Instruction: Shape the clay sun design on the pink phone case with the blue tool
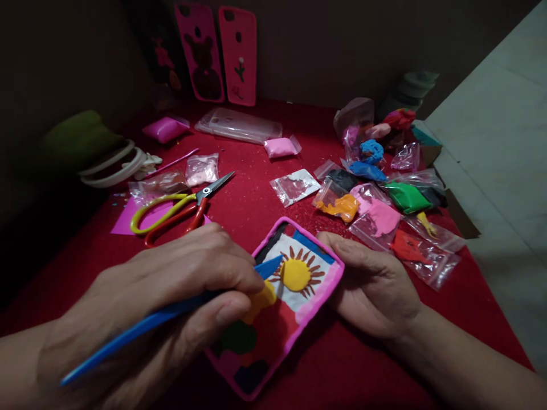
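The left hand's [166, 273] fingers pinch a blue tool [123, 343], tip beside the clay sun [297, 275] on the phone case [277, 326]; the right hand [380, 287] grips its edge over the table [248, 193]; rim [339, 264] and colour patches [238, 339] seem done, only detailing left

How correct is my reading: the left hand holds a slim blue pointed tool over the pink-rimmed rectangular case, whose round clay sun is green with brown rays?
Not quite: the round clay sun is yellow, not green, as the head view shows. The left hand does hold the slim blue pointed tool over the pink-rimmed rectangular case, and the rays are brown.
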The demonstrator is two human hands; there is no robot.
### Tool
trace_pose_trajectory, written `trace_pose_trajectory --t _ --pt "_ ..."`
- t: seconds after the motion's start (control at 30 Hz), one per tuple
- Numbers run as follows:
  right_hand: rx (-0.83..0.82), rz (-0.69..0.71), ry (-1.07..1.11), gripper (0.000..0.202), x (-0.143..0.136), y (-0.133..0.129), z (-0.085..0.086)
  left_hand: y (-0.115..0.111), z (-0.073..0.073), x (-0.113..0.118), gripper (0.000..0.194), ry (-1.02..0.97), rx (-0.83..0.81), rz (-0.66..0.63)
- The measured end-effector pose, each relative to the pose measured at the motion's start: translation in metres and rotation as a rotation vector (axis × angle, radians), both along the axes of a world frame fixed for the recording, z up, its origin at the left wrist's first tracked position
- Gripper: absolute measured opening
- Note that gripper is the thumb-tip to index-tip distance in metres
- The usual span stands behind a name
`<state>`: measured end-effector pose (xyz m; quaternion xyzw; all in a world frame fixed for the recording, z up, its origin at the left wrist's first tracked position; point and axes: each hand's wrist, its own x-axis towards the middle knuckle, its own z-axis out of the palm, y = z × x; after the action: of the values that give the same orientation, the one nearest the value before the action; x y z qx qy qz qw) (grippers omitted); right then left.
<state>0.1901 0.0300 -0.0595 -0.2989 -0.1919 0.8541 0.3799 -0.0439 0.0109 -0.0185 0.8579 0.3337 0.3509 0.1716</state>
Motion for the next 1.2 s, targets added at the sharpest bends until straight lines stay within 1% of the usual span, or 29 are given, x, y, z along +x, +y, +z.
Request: trace_pose_trajectory --t 0.1,0.3,0.5,0.63,0.7,0.83,0.9,1.03,1.2 --pt "0.003 0.002 0.004 0.018 0.0001 -0.0007 0.0007 -0.0012 0.0012 0.0011 0.021 0.084 -0.023 0.006" --pt "-0.017 -0.007 0.001 0.017 -0.0004 -0.0002 0.0014 -0.0018 -0.0011 0.0019 0.021 0.050 -0.015 0.015" --pt "-0.009 0.006 0.000 0.017 -0.0009 -0.0005 0.0009 -0.0024 -0.0017 0.0008 0.022 0.062 -0.027 -0.009" --pt "-0.012 0.002 -0.011 0.016 -0.0004 -0.0011 0.0008 -0.0017 -0.0024 0.0038 0.021 0.047 -0.031 0.014" --pt "-0.016 -0.003 -0.022 0.016 -0.0005 -0.0009 0.0009 -0.0020 -0.0027 0.0043 0.021 0.049 -0.029 0.023" --pt "-0.020 -0.007 -0.039 0.016 -0.0009 -0.0006 0.0011 -0.0031 -0.0029 0.0020 0.023 0.080 -0.023 0.000" --pt "-0.010 -0.005 -0.053 0.016 -0.0008 -0.0006 0.0011 -0.0030 -0.0025 0.0010 0.023 0.082 -0.025 -0.017" --pt "0.006 0.009 -0.065 0.017 -0.0001 -0.0009 0.0019 -0.0023 0.0001 0.0012 0.022 0.066 -0.021 -0.008" --pt "-0.002 0.021 -0.044 0.019 -0.0005 -0.0007 0.0048 -0.0008 0.0027 0.0005 0.022 0.101 -0.013 -0.013"
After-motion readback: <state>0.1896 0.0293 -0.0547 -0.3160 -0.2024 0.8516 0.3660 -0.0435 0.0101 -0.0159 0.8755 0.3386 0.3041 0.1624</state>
